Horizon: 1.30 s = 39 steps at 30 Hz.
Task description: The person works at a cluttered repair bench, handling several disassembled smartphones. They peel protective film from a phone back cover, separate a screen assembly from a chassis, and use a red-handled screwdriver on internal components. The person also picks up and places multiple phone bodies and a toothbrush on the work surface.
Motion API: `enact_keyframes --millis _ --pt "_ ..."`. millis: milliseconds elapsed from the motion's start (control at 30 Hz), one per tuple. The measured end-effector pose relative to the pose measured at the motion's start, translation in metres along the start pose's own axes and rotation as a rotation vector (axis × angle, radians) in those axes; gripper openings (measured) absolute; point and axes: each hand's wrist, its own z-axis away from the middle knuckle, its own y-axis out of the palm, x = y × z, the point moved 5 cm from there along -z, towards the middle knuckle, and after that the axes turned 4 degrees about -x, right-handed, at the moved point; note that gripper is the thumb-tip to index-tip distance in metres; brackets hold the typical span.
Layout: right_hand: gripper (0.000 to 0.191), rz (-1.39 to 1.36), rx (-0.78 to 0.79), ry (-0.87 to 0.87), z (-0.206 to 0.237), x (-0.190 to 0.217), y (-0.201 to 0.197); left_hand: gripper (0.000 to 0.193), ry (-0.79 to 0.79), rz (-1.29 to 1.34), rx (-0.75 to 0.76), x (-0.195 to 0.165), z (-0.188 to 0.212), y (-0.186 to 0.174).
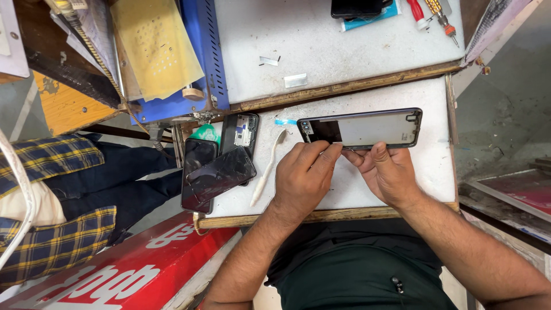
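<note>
while the frame point(360, 128) of a stripped phone lies flat on the white bench point(436, 166), it is worked at its near long edge by both hands. the left hand point(303, 177) is curled, its thumb and forefinger pinched together at the frame's near edge, just below the dark panel at the frame's left end; whether something thin is held between them cannot be told. the right hand point(387, 172) is set just beside it, thumb pressed down on the same edge, fingers folded under; no tool is seen in it. the frame is judged largely emptied: the bench shows through most of its opening, and only the dark panel remains at the left end. removal of that part is judged to be left. a white pry tool point(266, 169) lies untouched to the left of the hands, and three dark phones point(218, 172) are stacked further left. screwdrivers point(433, 14) rest at the far end, well apart.
</note>
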Motion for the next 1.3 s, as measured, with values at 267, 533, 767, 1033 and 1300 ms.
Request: enact_keyframes --millis 267,533,767,1033,1300 --pt "0.044 0.023 -0.096 0.068 -0.002 0.002 0.004 0.024 -0.073 0.051 -0.026 0.010 0.008 0.001" --pt "0.044 0.009 -0.082 0.045 -0.002 0.004 0.007 0.023 -0.045 -0.007 -0.013 0.006 0.011 0.007" --pt "0.042 0.067 -0.093 0.042 -0.004 -0.001 0.005 0.019 -0.224 0.027 0.104 0.011 0.005 0.013" --pt "0.044 0.097 -0.161 0.100 -0.010 -0.004 0.009 0.013 -0.321 0.018 0.226 0.021 0.003 0.019" --pt "0.048 0.150 -0.181 0.105 -0.013 -0.002 0.011 0.009 -0.399 0.033 0.295 0.032 0.014 0.034"
